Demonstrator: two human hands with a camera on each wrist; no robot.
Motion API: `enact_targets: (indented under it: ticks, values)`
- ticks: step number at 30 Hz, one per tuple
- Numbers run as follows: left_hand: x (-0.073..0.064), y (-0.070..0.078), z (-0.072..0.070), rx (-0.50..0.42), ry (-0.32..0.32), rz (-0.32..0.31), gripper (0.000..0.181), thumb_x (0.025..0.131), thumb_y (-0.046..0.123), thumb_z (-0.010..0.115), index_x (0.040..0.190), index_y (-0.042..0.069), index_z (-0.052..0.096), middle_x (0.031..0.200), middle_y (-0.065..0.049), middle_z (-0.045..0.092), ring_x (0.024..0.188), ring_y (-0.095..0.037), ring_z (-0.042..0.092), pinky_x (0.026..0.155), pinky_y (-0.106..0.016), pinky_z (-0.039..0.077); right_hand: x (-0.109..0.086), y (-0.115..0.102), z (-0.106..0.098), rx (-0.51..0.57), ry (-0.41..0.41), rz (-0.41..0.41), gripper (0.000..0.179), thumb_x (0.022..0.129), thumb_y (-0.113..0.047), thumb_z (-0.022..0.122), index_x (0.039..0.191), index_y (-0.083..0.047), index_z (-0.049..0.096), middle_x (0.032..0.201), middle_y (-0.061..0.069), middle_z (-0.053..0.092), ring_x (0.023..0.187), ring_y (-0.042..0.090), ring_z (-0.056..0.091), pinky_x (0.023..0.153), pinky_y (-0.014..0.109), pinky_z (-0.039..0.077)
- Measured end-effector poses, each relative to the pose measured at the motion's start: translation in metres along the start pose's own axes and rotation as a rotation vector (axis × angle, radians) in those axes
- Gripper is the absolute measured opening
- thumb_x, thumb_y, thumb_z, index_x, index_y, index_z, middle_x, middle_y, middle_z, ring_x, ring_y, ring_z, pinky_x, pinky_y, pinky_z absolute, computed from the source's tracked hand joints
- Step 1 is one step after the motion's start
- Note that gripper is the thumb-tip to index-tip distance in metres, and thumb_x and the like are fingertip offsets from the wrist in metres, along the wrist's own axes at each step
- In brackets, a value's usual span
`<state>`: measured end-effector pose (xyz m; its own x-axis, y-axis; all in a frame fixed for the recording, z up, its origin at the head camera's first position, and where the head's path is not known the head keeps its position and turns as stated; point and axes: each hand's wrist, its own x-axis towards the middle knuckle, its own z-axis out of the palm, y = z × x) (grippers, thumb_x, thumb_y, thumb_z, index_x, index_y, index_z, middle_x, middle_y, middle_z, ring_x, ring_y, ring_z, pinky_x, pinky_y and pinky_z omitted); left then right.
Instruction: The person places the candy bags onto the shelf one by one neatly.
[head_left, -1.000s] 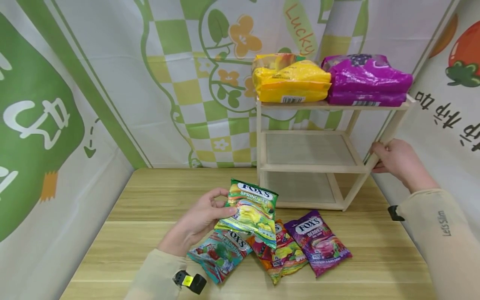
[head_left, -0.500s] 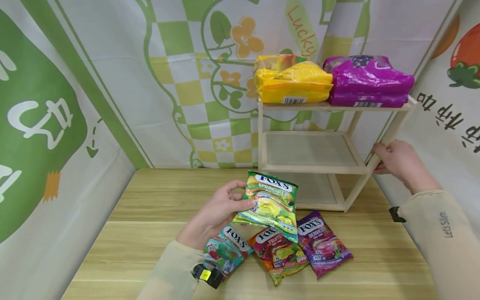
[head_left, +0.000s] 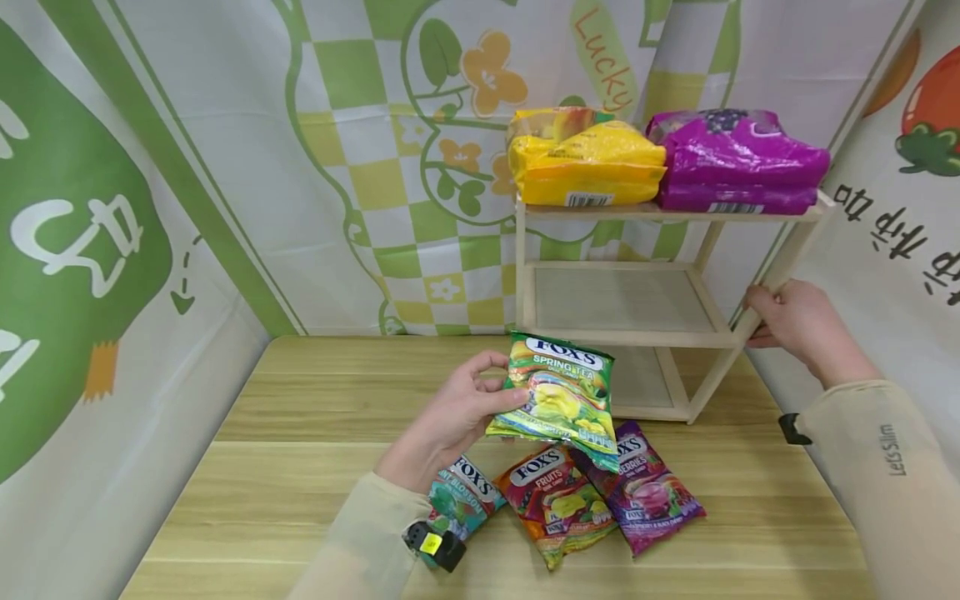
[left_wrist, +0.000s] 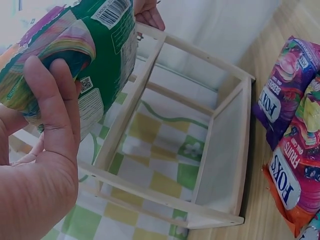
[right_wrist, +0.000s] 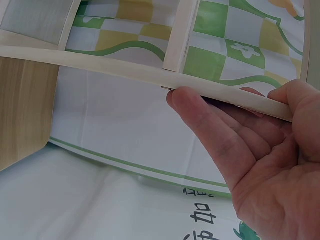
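My left hand (head_left: 463, 410) pinches a green bag of Fox's Spring Tea candy (head_left: 561, 398) by its left side, thumb on the front. In the left wrist view, fingers press against the printed back of this candy bag (left_wrist: 111, 55). Held up, the bag overlaps the lower front left part of a wooden shelf rack (head_left: 630, 337) in the head view. At the rack's right side, my right hand (head_left: 801, 327) grips the slanted post; in the right wrist view, fingers and thumb lie on both sides of that post (right_wrist: 120, 72).
Below the held bag lie a teal Mint Blossom bag (head_left: 467, 493), partly behind my left wrist, an orange-red Fruits bag (head_left: 557, 504) and a purple Berries bag (head_left: 651, 492). A yellow bag (head_left: 588, 171) and a magenta bag (head_left: 738, 171) rest on the top shelf. Printed curtains surround the table (head_left: 247, 467).
My left hand has carried the green candy bag rightward and slightly up, toward the rack, uncovering the Fruits bag. The right hand has kept its grip on the post.
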<state>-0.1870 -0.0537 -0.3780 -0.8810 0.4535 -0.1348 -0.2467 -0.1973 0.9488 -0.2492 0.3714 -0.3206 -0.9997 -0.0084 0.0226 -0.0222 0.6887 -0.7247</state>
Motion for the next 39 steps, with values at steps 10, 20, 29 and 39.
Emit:
enact_targets:
  ticks: [10, 20, 29, 39]
  values:
    - [0.007, -0.001, 0.007, -0.022, 0.037, 0.025, 0.05, 0.091, 0.001, 0.073, 0.133, 0.007, 0.047, 0.095, -0.005, 0.068, 0.082, -0.014, 0.066, 0.072, -0.023, 0.055, 0.0, -0.001, 0.0, -0.004, -0.007, -0.001, 0.058, 0.11, -0.033, 0.032, 0.121, 0.022, 0.05, 0.109, 0.04, 0.064, 0.075, 0.015, 0.073, 0.071, 0.033, 0.065]
    - [0.013, -0.002, 0.016, -0.057, 0.059, 0.047, 0.048, 0.093, -0.002, 0.07, 0.134, 0.004, 0.046, 0.097, -0.006, 0.07, 0.082, -0.014, 0.068, 0.076, -0.024, 0.058, 0.0, 0.0, 0.0, -0.004, -0.011, 0.0, 0.057, 0.11, -0.032, 0.032, 0.121, 0.021, 0.05, 0.11, 0.041, 0.063, 0.077, 0.019, 0.073, 0.072, 0.034, 0.065]
    - [0.02, -0.003, 0.02, -0.074, 0.081, 0.044, 0.046, 0.093, 0.0, 0.07, 0.134, 0.005, 0.048, 0.105, -0.011, 0.071, 0.087, -0.016, 0.069, 0.081, -0.026, 0.06, 0.0, 0.001, 0.001, -0.002, -0.002, 0.0, 0.057, 0.111, -0.032, 0.032, 0.121, 0.021, 0.05, 0.107, 0.04, 0.064, 0.075, 0.017, 0.073, 0.072, 0.034, 0.065]
    - [0.025, -0.004, 0.023, -0.077, 0.091, 0.034, 0.047, 0.094, 0.003, 0.071, 0.135, 0.006, 0.048, 0.112, -0.014, 0.07, 0.087, -0.019, 0.07, 0.072, -0.031, 0.062, 0.001, 0.001, 0.001, 0.0, -0.003, 0.002, 0.057, 0.111, -0.032, 0.032, 0.122, 0.021, 0.049, 0.109, 0.041, 0.063, 0.076, 0.017, 0.073, 0.073, 0.035, 0.065]
